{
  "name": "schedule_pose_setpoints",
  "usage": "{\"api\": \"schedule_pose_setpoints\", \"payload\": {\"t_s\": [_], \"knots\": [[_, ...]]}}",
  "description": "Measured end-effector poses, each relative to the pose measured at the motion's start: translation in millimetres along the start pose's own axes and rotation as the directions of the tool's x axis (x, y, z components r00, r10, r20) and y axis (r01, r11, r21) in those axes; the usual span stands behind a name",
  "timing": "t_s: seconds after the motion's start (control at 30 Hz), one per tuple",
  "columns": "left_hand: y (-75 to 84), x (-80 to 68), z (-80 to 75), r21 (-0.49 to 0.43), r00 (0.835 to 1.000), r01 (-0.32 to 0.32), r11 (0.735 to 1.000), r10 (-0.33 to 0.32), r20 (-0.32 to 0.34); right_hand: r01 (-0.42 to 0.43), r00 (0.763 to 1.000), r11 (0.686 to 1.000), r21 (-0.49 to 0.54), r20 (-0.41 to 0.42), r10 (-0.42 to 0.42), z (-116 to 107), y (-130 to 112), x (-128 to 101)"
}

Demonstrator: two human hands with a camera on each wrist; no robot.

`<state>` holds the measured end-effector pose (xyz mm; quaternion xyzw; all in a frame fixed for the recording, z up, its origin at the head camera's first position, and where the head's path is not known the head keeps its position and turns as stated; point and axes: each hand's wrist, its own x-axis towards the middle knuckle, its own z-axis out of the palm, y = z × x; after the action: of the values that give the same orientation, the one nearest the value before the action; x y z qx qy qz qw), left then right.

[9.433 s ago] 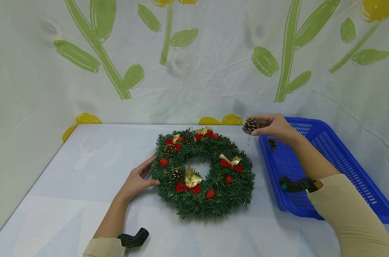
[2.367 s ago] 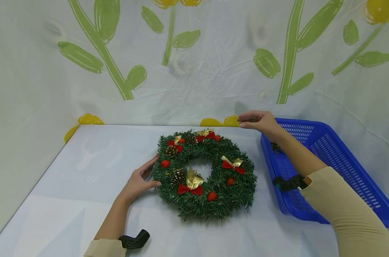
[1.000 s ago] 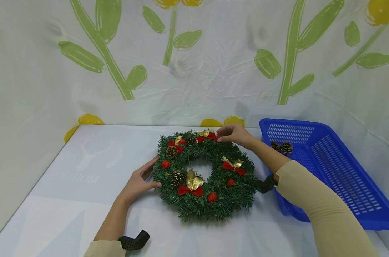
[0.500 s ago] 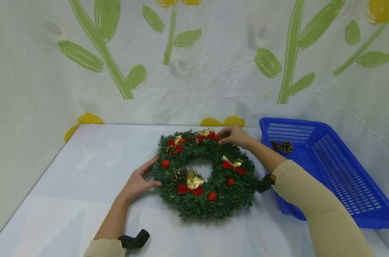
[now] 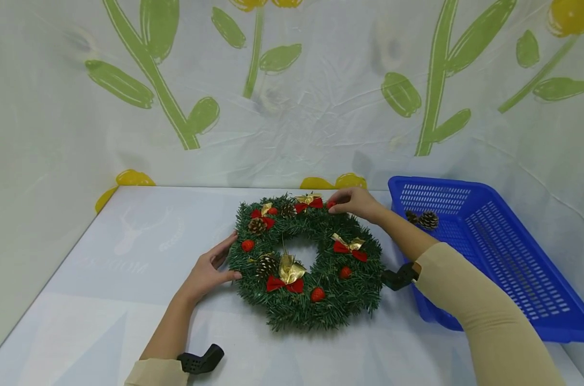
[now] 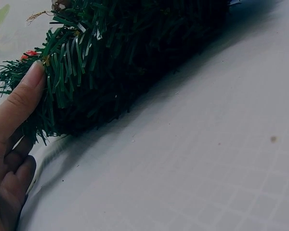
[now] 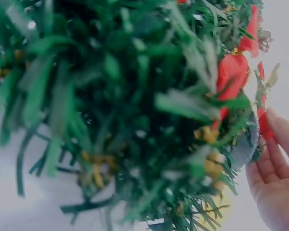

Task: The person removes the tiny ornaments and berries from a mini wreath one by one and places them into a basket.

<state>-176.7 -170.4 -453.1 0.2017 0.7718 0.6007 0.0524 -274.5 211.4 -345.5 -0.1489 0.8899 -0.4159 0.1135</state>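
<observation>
Two hands are set on opposite parts of the wreath (image 5: 307, 261), which lies flat on the table (image 5: 104, 300). A red berry (image 5: 330, 204) at its far rim is pinched by the fingertips of the right hand (image 5: 353, 203), apparently so that it can be worked loose. The left hand (image 5: 207, 273) is held open, thumb and straight fingers pressed against the near-left edge, probably to keep the ring from sliding. Just right of the wreath stands a blue basket (image 5: 504, 268), with two pine cones (image 5: 423, 219) lying in its far corner.
</observation>
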Motion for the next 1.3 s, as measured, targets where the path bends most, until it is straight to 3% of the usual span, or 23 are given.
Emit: {"api": "schedule_pose_setpoints", "payload": {"t_s": [0.5, 0.73, 1.07, 1.3], "knots": [[1.1, 0.0, -0.3, 0.018, 0.999, 0.035, 0.999, -0.035, -0.003, 0.002, 0.999, 0.998, 0.062, -0.052, 0.002, -25.7, -6.7, -15.9], [-0.5, 0.1, -0.3, 0.027, 1.0, 0.028, 0.999, -0.028, -0.004, 0.054, 0.995, 0.994, 0.093, -0.085, -0.046, -33.4, -8.2, -29.5], [-2.5, -0.4, -0.6, 0.023, 1.0, 0.008, 1.0, -0.008, -0.002, 0.056, 0.996, 0.987, 0.151, -0.083, -0.044, -50.1, -12.3, -47.9], [-3.0, 0.3, -0.5, 0.023, 1.0, 0.007, 1.0, -0.007, 0.003, 0.037, 0.985, 0.987, 0.156, -0.174, -0.009, -65.7, -14.5, -59.0]]}}
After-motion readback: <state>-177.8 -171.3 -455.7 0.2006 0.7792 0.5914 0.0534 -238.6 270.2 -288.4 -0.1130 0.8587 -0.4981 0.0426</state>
